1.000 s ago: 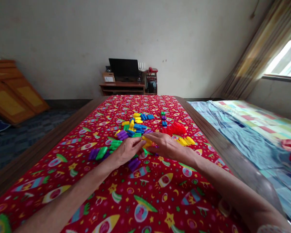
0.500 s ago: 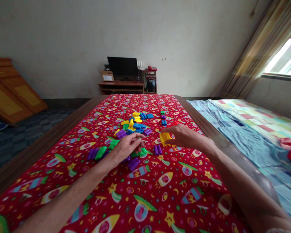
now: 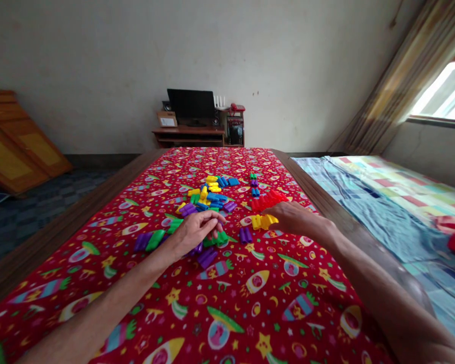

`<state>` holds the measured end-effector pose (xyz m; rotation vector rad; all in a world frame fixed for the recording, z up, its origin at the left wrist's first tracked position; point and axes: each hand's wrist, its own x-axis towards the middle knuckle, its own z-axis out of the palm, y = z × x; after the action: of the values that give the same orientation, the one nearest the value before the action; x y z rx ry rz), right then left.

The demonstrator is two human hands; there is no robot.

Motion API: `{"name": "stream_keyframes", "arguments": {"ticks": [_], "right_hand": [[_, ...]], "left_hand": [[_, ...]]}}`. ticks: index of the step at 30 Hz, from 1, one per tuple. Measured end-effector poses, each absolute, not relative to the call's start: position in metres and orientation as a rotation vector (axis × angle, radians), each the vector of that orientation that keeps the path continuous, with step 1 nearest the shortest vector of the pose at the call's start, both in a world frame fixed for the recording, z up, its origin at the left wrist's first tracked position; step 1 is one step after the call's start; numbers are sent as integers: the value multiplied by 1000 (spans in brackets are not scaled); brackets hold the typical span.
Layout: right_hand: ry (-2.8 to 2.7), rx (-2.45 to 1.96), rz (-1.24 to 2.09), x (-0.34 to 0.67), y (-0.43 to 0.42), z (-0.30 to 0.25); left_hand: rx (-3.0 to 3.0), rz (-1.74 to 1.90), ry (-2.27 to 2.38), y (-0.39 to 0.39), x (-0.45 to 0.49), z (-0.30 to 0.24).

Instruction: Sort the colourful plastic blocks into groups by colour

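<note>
My left hand [image 3: 199, 230] hovers over the near side of a loose pile of ridged plastic blocks, its fingers half curled and slightly apart, with nothing clearly held. Under and beside it lie green blocks [image 3: 222, 238] and purple blocks [image 3: 207, 258]. On the right, my right hand [image 3: 293, 217] has its thumb and fingers closed about the right end of a short row of yellow blocks [image 3: 263, 222]; the fingertips are partly hidden. Just beyond that hand runs a row of red blocks [image 3: 267, 200]. A purple block [image 3: 246, 235] lies between the two hands.
Blue blocks [image 3: 217, 198] and yellow blocks [image 3: 211, 179] lie farther back in the pile. A short column of small blocks [image 3: 255, 184] stands apart at the right. Red patterned cloth [image 3: 258, 308] covers the table. A bed [image 3: 367, 202] adjoins on the right; a monitor [image 3: 191, 107] stands beyond.
My right hand has drawn back to the right along the yellow blocks, uncovering more of them and the red row. My left hand stays nearly in place.
</note>
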<state>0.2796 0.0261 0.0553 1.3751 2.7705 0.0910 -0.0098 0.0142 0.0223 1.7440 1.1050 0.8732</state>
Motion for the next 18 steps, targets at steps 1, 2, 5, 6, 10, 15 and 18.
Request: {"name": "stream_keyframes", "arguments": {"ticks": [1, 2, 5, 6, 10, 15, 18], "right_hand": [[2782, 1381, 113, 280, 26, 52], [2788, 1387, 130, 281, 27, 50], [2781, 1391, 142, 283, 26, 48], [2776, 1388, 139, 283, 26, 48], [2779, 1402, 192, 282, 25, 53], [2856, 1311, 231, 270, 21, 66], [2920, 1255, 224, 259, 14, 75]], "left_hand": [[1747, 877, 1109, 15, -11, 22], [1749, 881, 1113, 16, -11, 22], [1764, 880, 1127, 17, -12, 22], [1780, 877, 1133, 17, -12, 23], [1987, 846, 1241, 20, -22, 31], [2398, 898, 1678, 51, -62, 35], [2221, 763, 1890, 76, -85, 25]]}}
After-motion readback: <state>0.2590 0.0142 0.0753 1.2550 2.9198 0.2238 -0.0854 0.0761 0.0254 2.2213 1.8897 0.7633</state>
